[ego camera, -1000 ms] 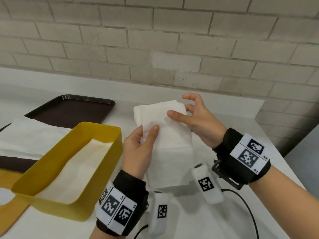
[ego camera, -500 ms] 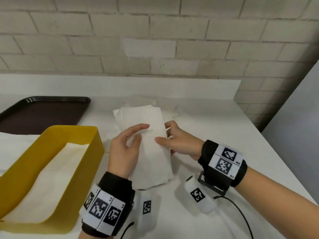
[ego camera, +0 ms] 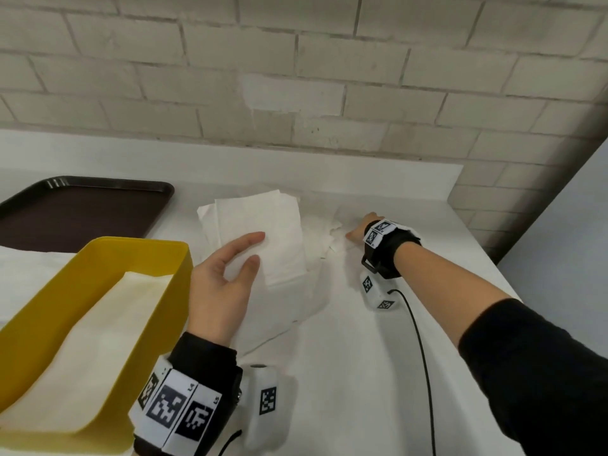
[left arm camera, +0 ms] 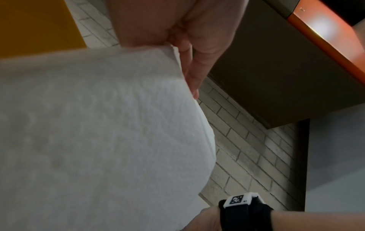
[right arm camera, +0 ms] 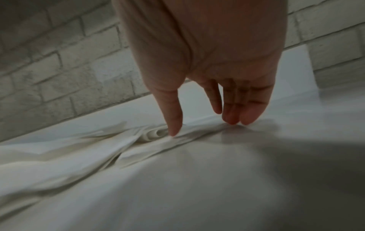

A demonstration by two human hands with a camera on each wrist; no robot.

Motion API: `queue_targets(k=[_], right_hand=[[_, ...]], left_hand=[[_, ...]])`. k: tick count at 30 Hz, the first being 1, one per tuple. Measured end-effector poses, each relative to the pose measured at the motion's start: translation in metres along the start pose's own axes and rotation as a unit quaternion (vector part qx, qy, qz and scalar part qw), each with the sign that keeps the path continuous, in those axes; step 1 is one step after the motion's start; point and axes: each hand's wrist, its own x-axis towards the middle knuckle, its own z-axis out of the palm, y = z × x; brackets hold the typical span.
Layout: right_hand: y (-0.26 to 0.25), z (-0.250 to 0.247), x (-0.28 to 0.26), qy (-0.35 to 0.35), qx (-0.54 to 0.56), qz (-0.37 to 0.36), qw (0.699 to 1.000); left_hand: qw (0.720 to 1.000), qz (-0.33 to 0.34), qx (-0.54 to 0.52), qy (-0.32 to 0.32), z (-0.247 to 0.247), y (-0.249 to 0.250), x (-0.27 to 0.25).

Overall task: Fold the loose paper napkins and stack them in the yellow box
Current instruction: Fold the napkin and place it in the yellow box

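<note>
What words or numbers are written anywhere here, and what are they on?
"L4": on the left wristband, beside a square code.
"L5": on the same wristband, beside the next code.
Right wristband: tiny print, too small to read.
Square codes on both wristbands and the white pods: patterns, not words.
Folded napkin and yellow box: no writing.

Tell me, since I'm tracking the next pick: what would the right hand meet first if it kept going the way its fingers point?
The right hand points down and away toward the wall; its fingertips seem already at the crumpled loose napkins on the white table, so those come first.
</note>
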Motion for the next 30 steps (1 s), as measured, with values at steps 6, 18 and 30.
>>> queue_targets(k=[6,18,30], right_hand=[[0.004,0.006,0.03,-0.022,0.036,-0.017,0.999],[0.013,-0.054,-0.099,0.243,0.287,-0.216,0.901],[-0.001,-0.042,-0.168,0.092,0.553,-0.311,0.767]], left_hand=[[1.0,0.002,-0.003,0.002,-0.003,-0.005,-0.002],[0.999,-0.037,-0.005,-0.009,0.007,-0.008,0.006],[0.978,-0.074,-0.181,-0.069,0.032,0.023,-0.003]])
